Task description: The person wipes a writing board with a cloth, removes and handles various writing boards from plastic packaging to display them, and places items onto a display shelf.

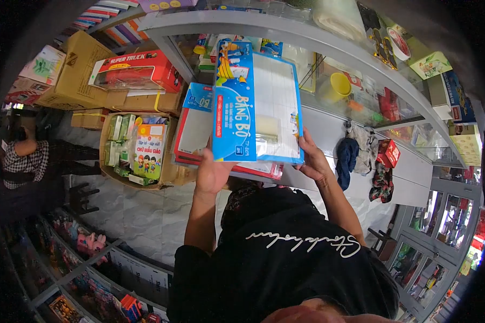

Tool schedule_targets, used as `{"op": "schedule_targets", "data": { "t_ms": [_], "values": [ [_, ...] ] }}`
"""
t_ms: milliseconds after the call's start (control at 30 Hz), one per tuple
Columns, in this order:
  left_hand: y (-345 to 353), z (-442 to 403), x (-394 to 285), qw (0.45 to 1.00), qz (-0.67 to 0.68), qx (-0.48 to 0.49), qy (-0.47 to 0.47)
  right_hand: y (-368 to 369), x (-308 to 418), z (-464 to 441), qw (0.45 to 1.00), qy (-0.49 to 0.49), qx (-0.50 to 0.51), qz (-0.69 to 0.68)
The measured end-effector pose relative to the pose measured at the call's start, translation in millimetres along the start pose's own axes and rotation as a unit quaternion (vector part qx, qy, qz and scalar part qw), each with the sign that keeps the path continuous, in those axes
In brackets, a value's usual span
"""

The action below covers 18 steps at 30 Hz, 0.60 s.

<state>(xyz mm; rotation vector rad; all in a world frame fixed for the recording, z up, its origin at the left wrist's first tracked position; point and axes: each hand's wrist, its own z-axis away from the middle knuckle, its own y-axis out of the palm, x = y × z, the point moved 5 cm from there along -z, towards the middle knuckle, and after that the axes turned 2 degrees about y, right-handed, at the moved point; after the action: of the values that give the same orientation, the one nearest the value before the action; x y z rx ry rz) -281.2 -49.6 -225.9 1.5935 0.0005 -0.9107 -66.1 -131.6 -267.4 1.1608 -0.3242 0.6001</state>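
A blue-edged board package (pixel 258 102) with a white lined panel and a printed blue band is held up in front of my body. My left hand (pixel 214 171) grips its lower left corner, and my right hand (pixel 313 159) holds its lower right corner. Under and behind it, a stack of similar boards (pixel 196 132) with red and white faces shows at the left, next to my left hand. Another blue board (pixel 198 97) peeks out above that stack. Part of my fingers is hidden behind the package.
A glass display case (pixel 337 64) runs along the top and right. An open carton (pixel 106 177) of books stands left, below a red truck box (pixel 137 72). Folded clothes (pixel 347 161) lie at right. Shelves (pixel 73 274) fill the lower left. A person (pixel 27 159) is at far left.
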Motion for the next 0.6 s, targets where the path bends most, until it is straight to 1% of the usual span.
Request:
{"op": "schedule_targets", "data": {
  "t_ms": [33,100,133,200,233,267,333,400,433,467,500,533,600],
  "values": [
    [0.3,-1.0,1.6,1.000,-0.001,-0.001,-0.001,-0.3,1.5,-3.2,1.000,0.000,0.000,-0.002],
    [-5.0,-6.0,5.9,0.990,-0.130,-0.050,-0.021,1.1,4.7,-8.2,0.999,-0.005,0.026,0.018],
    [-2.7,-8.7,6.0,0.990,-0.131,-0.049,-0.022,1.0,5.1,-11.1,1.000,-0.006,0.026,0.017],
    [3.1,-15.4,-0.6,0.987,-0.147,-0.070,0.017,0.2,3.9,-17.9,1.000,-0.005,0.005,0.026],
    [0.7,-19.0,-0.7,0.987,-0.132,-0.084,0.021,0.0,5.1,-20.7,1.000,-0.006,0.004,0.026],
    [2.9,-23.0,-1.6,0.988,-0.132,-0.083,0.019,-0.4,7.1,-23.6,0.999,-0.011,0.002,0.040],
    [12.0,-31.9,-8.2,0.980,-0.180,-0.060,0.052,0.5,9.1,-25.4,0.998,-0.019,-0.001,0.053],
    [9.1,-46.6,-5.2,0.977,-0.197,-0.055,0.055,0.2,10.8,-23.2,0.994,-0.008,-0.018,0.109],
    [8.6,-55.8,-5.6,0.967,-0.240,-0.044,0.069,-9.8,7.8,-18.2,0.987,-0.008,-0.019,0.157],
    [9.4,-64.9,-6.9,0.955,-0.282,-0.033,0.084,-17.7,5.2,-11.4,0.987,-0.012,-0.021,0.157],
    [7.6,-73.0,-9.4,0.936,-0.337,-0.065,0.078,-25.3,0.1,-3.4,0.987,0.003,-0.027,0.160],
    [11.2,-81.2,-11.6,0.937,-0.336,-0.062,0.076,-32.3,-4.9,5.8,0.986,0.019,-0.034,0.163],
    [20.9,-98.7,-14.6,0.941,-0.329,-0.021,0.076,-49.2,-13.0,26.5,0.985,0.022,-0.043,0.165]
  ]
}}
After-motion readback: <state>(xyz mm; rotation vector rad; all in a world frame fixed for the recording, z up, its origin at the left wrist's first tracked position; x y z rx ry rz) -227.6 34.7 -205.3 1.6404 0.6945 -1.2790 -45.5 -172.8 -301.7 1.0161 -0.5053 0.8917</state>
